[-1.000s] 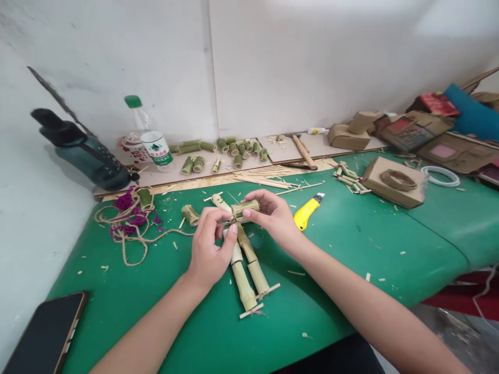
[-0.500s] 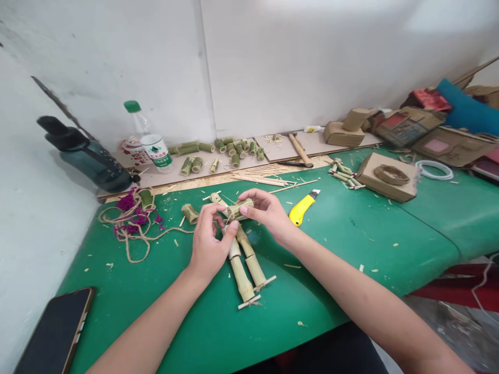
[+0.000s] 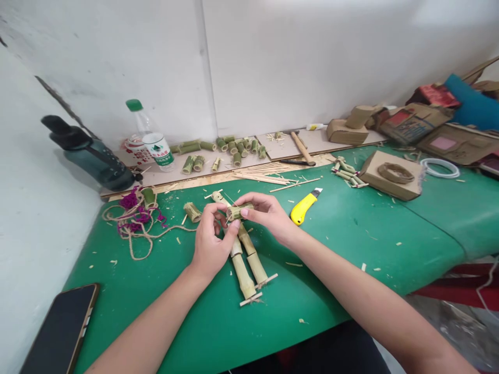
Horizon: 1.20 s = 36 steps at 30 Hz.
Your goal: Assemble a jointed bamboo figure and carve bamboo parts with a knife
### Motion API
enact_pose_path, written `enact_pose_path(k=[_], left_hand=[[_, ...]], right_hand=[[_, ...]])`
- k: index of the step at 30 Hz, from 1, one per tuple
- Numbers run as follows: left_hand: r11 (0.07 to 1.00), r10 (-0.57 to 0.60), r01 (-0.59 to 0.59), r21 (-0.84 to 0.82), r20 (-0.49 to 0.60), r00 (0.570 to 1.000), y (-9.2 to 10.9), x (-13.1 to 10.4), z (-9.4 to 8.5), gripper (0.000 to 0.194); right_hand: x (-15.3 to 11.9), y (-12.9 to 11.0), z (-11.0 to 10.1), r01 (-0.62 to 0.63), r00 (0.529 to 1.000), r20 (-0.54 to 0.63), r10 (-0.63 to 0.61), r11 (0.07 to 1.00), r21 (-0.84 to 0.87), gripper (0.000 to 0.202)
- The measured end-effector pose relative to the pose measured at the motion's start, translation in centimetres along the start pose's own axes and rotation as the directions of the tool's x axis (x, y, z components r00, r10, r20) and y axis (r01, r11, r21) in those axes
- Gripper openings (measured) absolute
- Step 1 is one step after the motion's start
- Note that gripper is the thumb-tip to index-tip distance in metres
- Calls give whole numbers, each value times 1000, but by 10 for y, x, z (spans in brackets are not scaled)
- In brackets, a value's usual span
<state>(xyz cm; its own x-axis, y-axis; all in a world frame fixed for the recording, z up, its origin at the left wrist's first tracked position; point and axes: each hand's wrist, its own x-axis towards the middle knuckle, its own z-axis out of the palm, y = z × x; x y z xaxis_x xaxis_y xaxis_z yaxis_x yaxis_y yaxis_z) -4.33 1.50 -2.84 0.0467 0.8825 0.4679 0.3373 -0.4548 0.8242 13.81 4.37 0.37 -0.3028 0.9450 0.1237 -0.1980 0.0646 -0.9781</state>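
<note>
My right hand (image 3: 263, 210) grips a short green bamboo tube (image 3: 238, 212) between thumb and fingers, holding it level above the table. At the tube's open end, my left hand (image 3: 212, 236) is closed in a pinch on a thin strand of twine (image 3: 228, 221); its fingers partly hide the strand. Below both hands lies a jointed bamboo figure (image 3: 245, 278), with a face on its head and thin sticks across its feet. My hands cover its middle. Another bamboo tube (image 3: 192, 212) rests left of my left hand.
A yellow utility knife (image 3: 304, 208) with its blade out lies right of my right hand. Tangled twine and purple yarn (image 3: 134, 226) sit at left, near a dark bottle (image 3: 97, 161) and a phone (image 3: 60, 327). Bamboo pieces, thin sticks (image 3: 265, 179) and a hammer (image 3: 302, 148) lie behind.
The view has shifted slightly, moving the surroundings a little to the right. Both hands keep nearly the same hold at the bamboo tube, which is turned slightly.
</note>
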Motion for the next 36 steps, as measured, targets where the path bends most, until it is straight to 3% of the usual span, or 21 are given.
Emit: enact_pose_path(k=[14,27,36], left_hand=[[998,56,-57,26,18,998,5,3,-2,28],[998,63,-63,6,18,998,8,3,-2,26],[998,63,-64,-9,-18,998,7,2,-2,29]], right_hand=[[3,3,-1,121,992,30,-119,990,-70,19],[2,2,-1,96,995,-8,-96,995,-29,15],[1,-3,-2,64,994,-86,-71,995,-82,23]])
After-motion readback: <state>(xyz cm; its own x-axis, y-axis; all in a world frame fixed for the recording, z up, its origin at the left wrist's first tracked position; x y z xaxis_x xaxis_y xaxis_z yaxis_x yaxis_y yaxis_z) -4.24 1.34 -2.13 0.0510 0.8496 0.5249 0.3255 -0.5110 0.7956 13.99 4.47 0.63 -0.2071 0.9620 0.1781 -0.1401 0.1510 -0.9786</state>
